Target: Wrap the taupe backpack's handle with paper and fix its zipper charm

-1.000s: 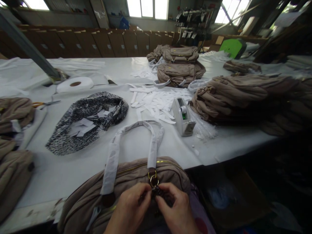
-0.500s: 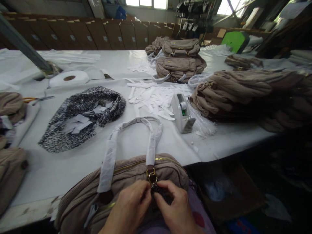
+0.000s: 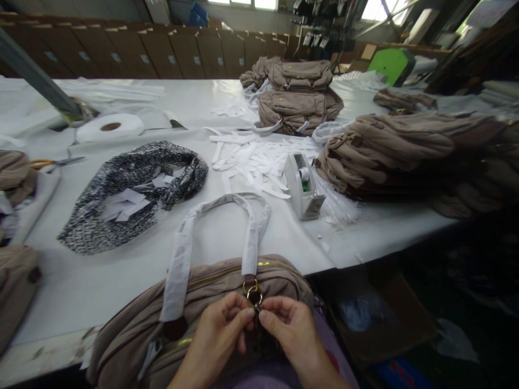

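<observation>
A taupe corduroy handbag (image 3: 138, 313) with gold zips lies at the table's front edge, close to my body. White paper wraps its handles (image 3: 178, 270), which stand up toward the table. At the base of the right-hand handle hangs a gold ring (image 3: 254, 295). Just below it, my left hand (image 3: 221, 329) and my right hand (image 3: 290, 329) meet, each pinching a small dark strap (image 3: 257, 313) that hangs from the ring. My fingertips cover most of it, so its exact kind is unclear.
A grey tape dispenser (image 3: 302, 189) stands beyond the bag, near loose white paper strips (image 3: 255, 156). Folded taupe bags (image 3: 389, 151) are piled at right. Black-and-white patterned cloth (image 3: 109, 210) holds paper pieces. Scissors (image 3: 57, 162) and a white roll (image 3: 121, 127) lie at left.
My fingers have shifted their hold below the ring; the left thumb now shows on top, and the dark piece hangs narrower. The view has tilted slightly.
</observation>
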Tool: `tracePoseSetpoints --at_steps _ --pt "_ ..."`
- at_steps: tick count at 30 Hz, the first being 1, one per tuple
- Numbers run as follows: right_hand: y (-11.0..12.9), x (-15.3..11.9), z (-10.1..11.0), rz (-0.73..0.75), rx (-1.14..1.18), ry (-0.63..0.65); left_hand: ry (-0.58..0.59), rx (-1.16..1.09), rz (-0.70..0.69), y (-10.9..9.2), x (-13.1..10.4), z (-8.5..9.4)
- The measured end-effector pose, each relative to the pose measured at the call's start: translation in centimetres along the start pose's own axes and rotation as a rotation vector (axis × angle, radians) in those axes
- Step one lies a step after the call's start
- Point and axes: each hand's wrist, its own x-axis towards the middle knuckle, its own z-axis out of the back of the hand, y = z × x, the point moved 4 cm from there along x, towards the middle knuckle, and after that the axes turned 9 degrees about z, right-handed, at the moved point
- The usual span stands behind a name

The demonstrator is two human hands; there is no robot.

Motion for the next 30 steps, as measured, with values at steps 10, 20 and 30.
tracePoseSetpoints --at_steps 10,20,30 --pt "0.5 0.7 0.3 -0.024 0.000 0.058 0.173 -0.077 0.102 0.6 1.4 -0.2" --pt "2.6 0.7 -0.2 0.214 -0.387 0.068 0.066 0.005 -0.046 -0.5 0.3 -0.1" --pt "5.1 0.6 0.5 0.434 -0.348 0.054 -0.017 0.014 -0.167 -0.8 -0.8 0.5"
